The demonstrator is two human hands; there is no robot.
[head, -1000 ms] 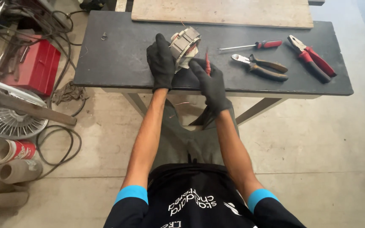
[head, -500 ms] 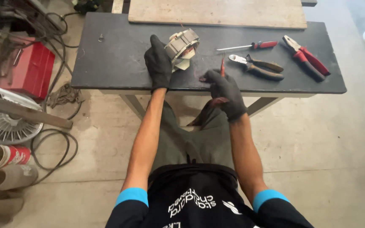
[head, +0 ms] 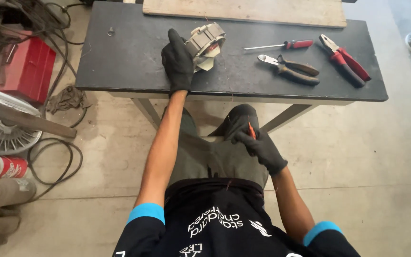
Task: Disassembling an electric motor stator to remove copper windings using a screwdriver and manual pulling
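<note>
A seated person in black work gloves leans over a dark rectangular surface. The left hand is closed around the side of a round grey ribbed metal-and-plastic part, which rests tilted on the surface near its middle, with pale paper-like scraps under it. The right hand is off the surface, low over the lap, its fingers gripping a small tool with an orange-red handle; the tool's working end is hidden. To the right on the surface lie a red-handled screwdriver, dark-handled pliers and red-handled pliers, all well apart from both hands. A pale wooden board lies along the far edge. On the concrete floor at left are a red metal box, black cables and a round wire fan grille.
</note>
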